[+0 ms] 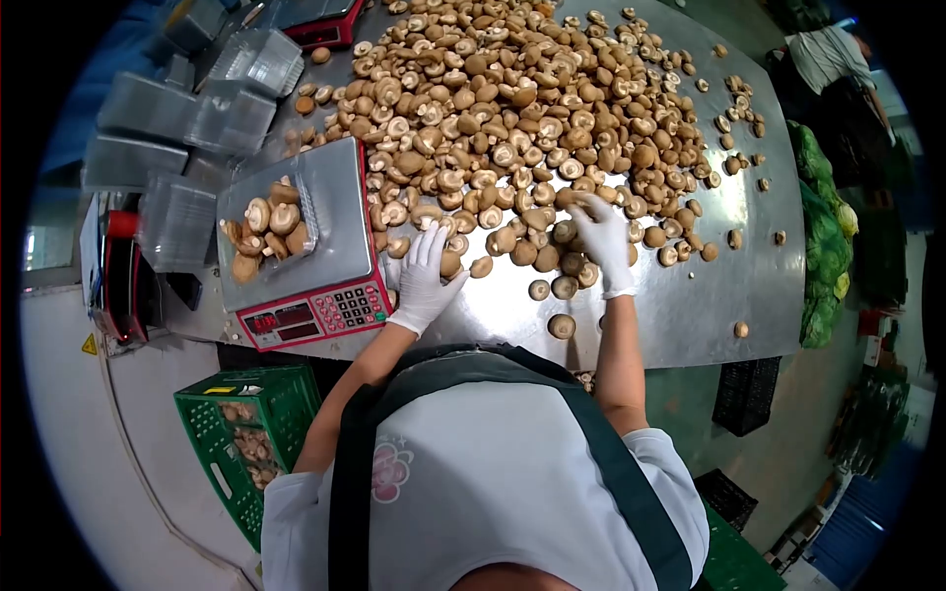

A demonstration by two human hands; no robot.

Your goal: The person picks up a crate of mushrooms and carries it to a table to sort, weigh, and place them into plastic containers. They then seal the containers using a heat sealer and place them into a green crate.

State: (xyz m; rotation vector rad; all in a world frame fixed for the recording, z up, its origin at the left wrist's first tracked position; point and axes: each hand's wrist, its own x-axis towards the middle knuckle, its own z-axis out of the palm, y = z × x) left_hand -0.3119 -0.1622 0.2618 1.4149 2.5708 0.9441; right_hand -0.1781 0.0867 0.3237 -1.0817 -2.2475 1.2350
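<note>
My left hand (430, 281), in a white glove, rests at the near edge of the mushroom pile, close to the scale. Its fingers are stretched out and touch a brown mushroom (450, 263); nothing is gripped. My right hand (605, 241), also gloved, reaches over the pile's near edge with its fingers apart and slightly bent, its fingertips beside mushrooms. Between the hands lies a loose cluster of mushrooms (524, 252). On the red digital scale (340, 241) sits a clear plastic tray (309, 202) with several mushrooms in it; the scale's red display is lit.
A large mushroom pile (512, 98) covers the far part of the metal table (695, 320). Stacked clear trays (232, 113) and another scale (320, 30) stand at the left. A green crate (219, 438) holds packed mushrooms below. Green net bags (823, 236) and a person (833, 64) are at the right.
</note>
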